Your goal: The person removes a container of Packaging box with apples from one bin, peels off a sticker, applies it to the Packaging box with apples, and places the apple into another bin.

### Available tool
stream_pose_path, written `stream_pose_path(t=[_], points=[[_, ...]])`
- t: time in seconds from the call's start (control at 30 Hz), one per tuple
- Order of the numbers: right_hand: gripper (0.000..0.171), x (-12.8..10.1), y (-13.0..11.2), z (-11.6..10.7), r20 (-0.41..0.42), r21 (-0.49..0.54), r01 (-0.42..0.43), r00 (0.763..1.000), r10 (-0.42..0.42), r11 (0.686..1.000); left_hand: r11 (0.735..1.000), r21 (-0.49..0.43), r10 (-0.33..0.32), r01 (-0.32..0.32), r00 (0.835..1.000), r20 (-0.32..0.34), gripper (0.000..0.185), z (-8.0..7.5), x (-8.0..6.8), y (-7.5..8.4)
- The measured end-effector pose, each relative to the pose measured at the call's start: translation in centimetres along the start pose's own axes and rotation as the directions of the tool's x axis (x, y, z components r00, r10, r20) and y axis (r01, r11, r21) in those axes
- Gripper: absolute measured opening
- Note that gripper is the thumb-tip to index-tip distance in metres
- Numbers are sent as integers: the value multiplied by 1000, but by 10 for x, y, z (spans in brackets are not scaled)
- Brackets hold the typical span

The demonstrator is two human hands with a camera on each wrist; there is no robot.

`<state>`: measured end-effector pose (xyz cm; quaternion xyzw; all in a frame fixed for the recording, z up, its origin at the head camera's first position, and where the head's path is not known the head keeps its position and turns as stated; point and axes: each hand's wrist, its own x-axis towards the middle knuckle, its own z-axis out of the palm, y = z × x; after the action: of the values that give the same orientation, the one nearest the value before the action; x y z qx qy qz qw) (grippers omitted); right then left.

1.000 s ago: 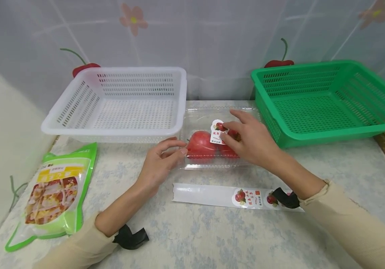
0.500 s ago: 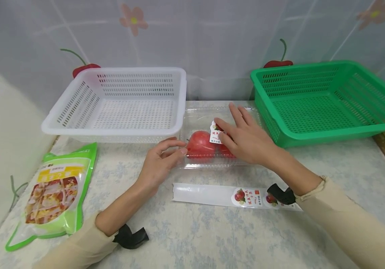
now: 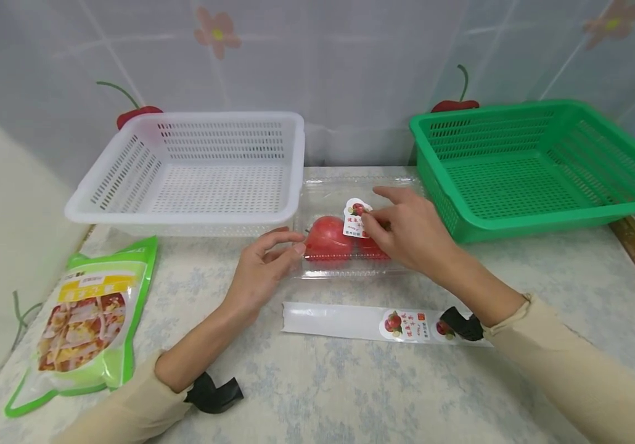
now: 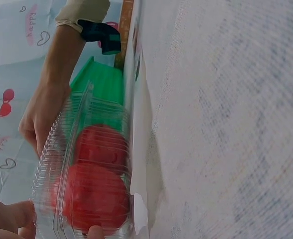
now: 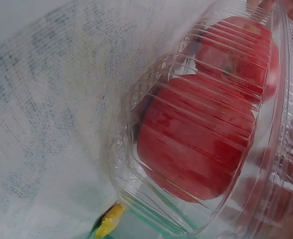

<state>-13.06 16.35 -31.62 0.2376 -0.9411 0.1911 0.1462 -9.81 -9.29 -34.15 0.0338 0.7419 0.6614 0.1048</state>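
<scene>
A clear plastic clamshell box (image 3: 325, 190) lies closed in the middle of the table, with red apples (image 3: 328, 237) showing through it. My left hand (image 3: 256, 271) holds the box's left front corner; in the left wrist view its thumb (image 4: 95, 232) is against the side. On the lid lies a white apple label (image 3: 352, 227), partly covered by my right hand (image 3: 414, 234). The right index finger and thumb touch this label, while another finger stretches out over the lid. In the right wrist view, two apples (image 5: 194, 139) fill the near side of the box.
A strip of backing paper (image 3: 323, 318) with more apple labels lies in front of the box. Behind are a white basket (image 3: 184, 216) on the left and a green basket (image 3: 534, 223) on the right. A green food bag (image 3: 87, 320) lies at the left.
My right hand spread its fingers flatter across the label half a second ago; now the index finger and thumb are bent onto it again. My left hand has stayed at the box corner.
</scene>
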Motion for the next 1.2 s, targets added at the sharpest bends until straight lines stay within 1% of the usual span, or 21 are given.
stream_pose_path(t=[0.1,0.2,0.23,0.3,0.37,0.43,0.47,0.53,0.63,0.73,0.83,0.93,1.03,1.13,1.2], points=[[27,-2,0,-1,-10,17,-5,1000,5,1000,1000,0,4,-4,1000,4,28,1,-1,0],[27,-5,0,-1,-4,38,-30,1000,30,999,1000,-1,5,-5,1000,1,27,1,-2,1],[28,-5,0,-1,12,44,-42,999,42,998,1000,-2,6,-6,1000,-1,27,1,-2,0],[37,-6,0,-2,60,41,-58,997,55,997,1000,-6,8,-8,1000,-5,27,1,-2,0],[47,-5,1,-1,114,23,-55,992,52,998,1000,-6,8,-8,1000,-9,26,1,-2,1],[53,-4,2,0,155,13,-44,987,42,999,1000,-6,9,-9,1000,-11,26,1,-2,0],[52,-3,3,0,158,21,-31,987,28,999,1000,-5,11,-11,1000,-12,26,1,-2,1],[45,-4,4,0,131,55,-8,991,1,998,1000,-2,15,-15,1000,-13,26,1,-2,1],[32,-7,5,0,44,117,39,998,-44,992,1000,-2,23,-23,1000,-12,26,2,-2,1],[24,-10,8,0,-31,140,108,994,-105,984,1000,-1,22,-22,1000,-8,26,2,-2,1],[24,-11,10,0,-53,136,171,985,-165,976,1000,4,17,-17,1000,-10,26,2,-2,1],[32,-10,9,1,-25,115,230,973,-229,966,1000,8,17,-17,1000,-14,26,2,-1,1],[41,-10,8,1,49,73,280,958,-284,957,1000,15,21,-21,1000,-18,25,2,-1,0],[42,-10,6,0,105,77,296,947,-303,952,1000,14,24,-24,999,-23,26,3,-1,-1],[39,-10,6,0,106,97,294,947,-304,951,1000,8,24,-24,999,-29,25,3,-1,-1]])
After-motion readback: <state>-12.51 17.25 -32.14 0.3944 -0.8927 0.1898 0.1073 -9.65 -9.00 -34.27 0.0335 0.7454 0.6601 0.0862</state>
